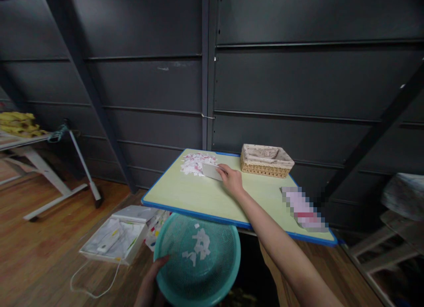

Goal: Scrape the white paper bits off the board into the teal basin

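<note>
The left hand (155,270) comes up low from the bottom edge, thumb hooked inside the rim of a green basin (217,282), so it is grasping that rim on its left side. The right arm reaches in a long slant from the lower right corner, elbow out of sight, over the near edge of the pale table (195,198). The right hand (231,180) at its end pinches a flat white card (210,171), thumb against fingers, the card pointing away to the left.

Beside the left hand, inside the basin, lie some loose paper bits (200,245), just right of the thumb. The basin sits below the table's near edge. Up on the table, a spread heap of paper scraps (194,162), white with touches of pink, lies just beyond the card's left end, well apart from the left hand. To the right of the right hand stands a cloth-lined wicker basket (263,169).

From where I stand, the left hand's other fingers are hidden behind the basin wall, and its wrist is cut off. The table edge covers part of the basin's far rim. I can't tell whether the card touches the heap. Farther right, a pinkish thing (303,212) on the table is blurred into squares, too coarse to make out
</note>
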A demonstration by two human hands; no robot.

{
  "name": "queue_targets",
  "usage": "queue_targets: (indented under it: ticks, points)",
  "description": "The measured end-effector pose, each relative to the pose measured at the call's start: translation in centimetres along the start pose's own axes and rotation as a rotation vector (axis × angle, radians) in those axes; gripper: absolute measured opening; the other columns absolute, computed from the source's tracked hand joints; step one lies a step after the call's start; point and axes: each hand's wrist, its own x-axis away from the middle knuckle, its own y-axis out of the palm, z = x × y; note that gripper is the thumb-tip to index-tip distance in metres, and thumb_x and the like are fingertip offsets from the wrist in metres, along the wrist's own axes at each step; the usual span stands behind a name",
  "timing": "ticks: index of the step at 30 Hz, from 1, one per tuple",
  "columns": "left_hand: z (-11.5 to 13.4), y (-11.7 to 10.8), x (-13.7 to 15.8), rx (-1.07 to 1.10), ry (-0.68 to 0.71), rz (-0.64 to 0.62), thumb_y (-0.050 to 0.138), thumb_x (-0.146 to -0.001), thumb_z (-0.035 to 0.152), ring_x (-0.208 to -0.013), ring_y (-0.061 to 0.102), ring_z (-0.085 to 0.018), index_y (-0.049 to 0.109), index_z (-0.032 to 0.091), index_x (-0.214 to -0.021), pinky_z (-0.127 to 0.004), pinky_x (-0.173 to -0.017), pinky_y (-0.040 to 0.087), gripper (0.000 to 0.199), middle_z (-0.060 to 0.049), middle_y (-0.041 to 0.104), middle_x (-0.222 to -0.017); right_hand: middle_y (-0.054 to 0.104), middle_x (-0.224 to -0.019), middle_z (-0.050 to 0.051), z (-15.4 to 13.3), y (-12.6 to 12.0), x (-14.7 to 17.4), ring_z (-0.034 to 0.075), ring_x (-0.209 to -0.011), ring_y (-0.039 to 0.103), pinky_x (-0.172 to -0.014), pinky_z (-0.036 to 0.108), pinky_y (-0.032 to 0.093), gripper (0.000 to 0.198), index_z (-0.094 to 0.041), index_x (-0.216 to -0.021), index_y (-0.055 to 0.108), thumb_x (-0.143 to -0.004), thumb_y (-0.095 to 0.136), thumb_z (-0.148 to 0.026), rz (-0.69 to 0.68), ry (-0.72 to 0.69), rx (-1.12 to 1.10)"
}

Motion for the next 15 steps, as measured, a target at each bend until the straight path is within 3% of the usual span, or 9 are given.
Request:
queue_targets:
  ticks: [11, 15]
  points:
    - [-0.03, 0.18, -0.03, 0.006, -0.019, 0.007, 0.065, -0.074, 0.011, -0.102, 0.069, -0.036, 0.041, -0.004, -0.141, -0.048, -0.096, 0.052, 0.072, -0.018, 0.080, -0.092, 0.076, -0.105, 0.003, -0.08, -0.27, 0.15, 0.020, -0.085, 0.073, -0.077, 0.027, 0.053, 0.027, -0.026, -0.109, 0.071, -0.095, 0.051, -0.036, 0.027, -0.022, 0.043]
    - [0.14, 0.27, 0.18, -0.011, 0.003, 0.033, 0.066, -0.071, 0.009, -0.101, 0.069, -0.036, 0.043, 0.003, -0.142, -0.050, -0.095, 0.052, 0.075, -0.015, 0.080, -0.095, 0.075, -0.106, 0.003, -0.14, -0.25, 0.24, 0.020, -0.086, 0.072, -0.078, 0.027, 0.053, 0.027, -0.025, -0.109, 0.070, -0.095, 0.050, -0.036, 0.048, -0.022, 0.029]
